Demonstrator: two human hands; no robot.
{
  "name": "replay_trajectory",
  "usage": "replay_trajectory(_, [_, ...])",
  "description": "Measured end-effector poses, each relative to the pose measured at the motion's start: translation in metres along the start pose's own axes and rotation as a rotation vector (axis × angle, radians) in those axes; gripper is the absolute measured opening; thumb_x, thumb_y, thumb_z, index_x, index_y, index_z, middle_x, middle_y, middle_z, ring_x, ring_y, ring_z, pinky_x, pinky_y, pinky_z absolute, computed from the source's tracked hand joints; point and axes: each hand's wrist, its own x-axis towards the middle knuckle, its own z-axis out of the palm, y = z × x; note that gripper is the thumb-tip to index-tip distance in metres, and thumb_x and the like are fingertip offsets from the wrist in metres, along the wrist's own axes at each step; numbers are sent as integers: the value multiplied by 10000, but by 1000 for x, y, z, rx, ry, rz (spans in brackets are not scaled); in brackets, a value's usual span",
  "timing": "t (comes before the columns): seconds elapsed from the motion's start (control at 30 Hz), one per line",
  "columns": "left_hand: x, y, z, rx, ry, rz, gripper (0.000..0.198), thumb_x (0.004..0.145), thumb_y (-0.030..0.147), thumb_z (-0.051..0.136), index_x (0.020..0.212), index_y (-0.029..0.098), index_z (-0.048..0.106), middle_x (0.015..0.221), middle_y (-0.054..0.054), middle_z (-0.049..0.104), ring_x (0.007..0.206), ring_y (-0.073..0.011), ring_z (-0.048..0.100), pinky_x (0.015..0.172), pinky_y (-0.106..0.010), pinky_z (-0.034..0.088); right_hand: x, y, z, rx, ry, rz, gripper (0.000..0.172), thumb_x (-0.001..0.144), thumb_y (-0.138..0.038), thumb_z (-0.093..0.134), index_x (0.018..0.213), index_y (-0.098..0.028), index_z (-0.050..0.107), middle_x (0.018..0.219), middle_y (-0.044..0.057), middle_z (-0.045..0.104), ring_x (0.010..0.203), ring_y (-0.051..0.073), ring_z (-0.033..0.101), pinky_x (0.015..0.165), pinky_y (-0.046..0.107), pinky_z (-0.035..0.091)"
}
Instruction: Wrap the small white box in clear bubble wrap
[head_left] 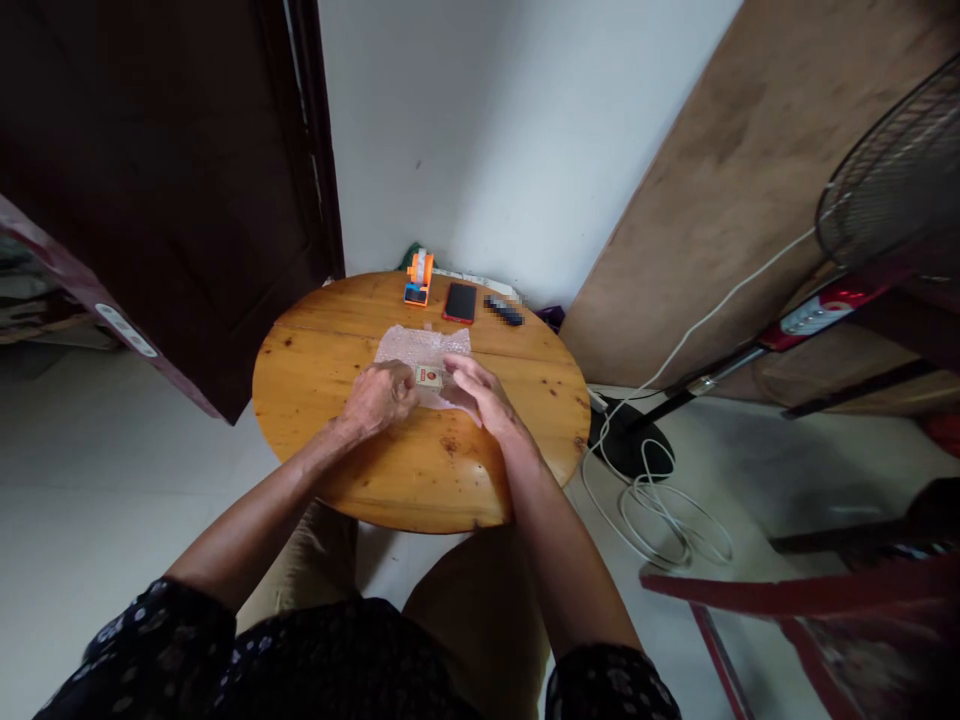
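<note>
A sheet of bubble wrap (pixel 397 345) lies on the round wooden table (pixel 300 400) in front of me. On it rests a small pale flat box (pixel 428 376) with a red and dark printed label. My left hand (pixel 379 397) is at the box's left side, its fingers curled; what they hold, if anything, is hidden. To the right of the box, my right hand (pixel 480 390) hovers over the wrap's right part with its fingers apart and slightly bent.
Toward the table's back stand an orange tape dispenser (pixel 420 277), a dark phone with a red edge (pixel 460 302) and a blurred dark object (pixel 504 310). A wall is behind. On the right are a standing fan (pixel 892 190), a coiled white cable (pixel 667 520) and a red chair (pixel 787 590).
</note>
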Motion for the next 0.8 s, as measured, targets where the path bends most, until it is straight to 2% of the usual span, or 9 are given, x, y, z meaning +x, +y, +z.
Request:
replay_trajectory(0.07, [16,0,-1,34,15,-87,114,792,212,573,801,193,685,906,-72,743,808,-210,669,767,-309,496,-1,-4,-4,30,-38,14,568,772,-557,700,1251,-257,646,1333,67,663,1246,276,610,1031,443,499])
replay_trajectory(0.13, [29,-3,1,54,4,-164,136,794,228,579,825,195,708,933,-77,755,851,-229,680,782,-316,500,-1,-4,-4,-21,-31,37,574,695,-492,772,1199,-241,658,1249,64,700,1164,264,646,996,416,510])
replay_trajectory(0.2, [38,-7,5,51,-10,-215,150,789,236,584,835,197,721,939,-80,761,889,-240,685,798,-317,502,1,-1,-1,-110,29,57,459,681,-428,769,1082,-223,678,1072,42,733,1007,238,680,903,379,533])
replay_trajectory(0.27, [42,-11,8,14,-18,-250,159,780,239,580,828,191,724,919,-76,759,888,-237,683,792,-311,501,3,4,3,-195,119,52,281,728,-428,705,899,-207,674,849,9,699,822,205,660,780,340,528])
replay_trajectory(0.37, [41,-17,10,-100,-34,-271,184,771,305,583,811,179,711,821,-51,728,792,-211,657,704,-291,488,6,12,7,-245,208,30,270,772,-471,635,721,-207,604,656,-21,575,654,165,563,644,299,471])
replay_trajectory(0.5, [39,-24,13,-292,-38,-247,313,719,466,671,838,176,684,746,-19,674,663,-162,577,592,-269,430,8,16,9,-199,231,60,306,753,-514,664,743,-214,609,627,-29,554,633,151,529,584,269,428])
replay_trajectory(0.67, [46,-26,24,-516,-1,-239,196,670,331,705,657,166,601,665,10,599,629,-117,502,598,-243,392,8,12,10,-149,261,98,313,714,-505,684,692,-210,582,606,-43,527,581,126,471,556,260,365])
replay_trajectory(0.8, [49,-24,27,-617,7,-270,191,650,266,716,605,165,560,581,53,501,556,-83,410,547,-223,328,6,8,11,-78,286,121,320,704,-510,681,676,-211,569,603,-44,516,564,118,441,556,259,343])
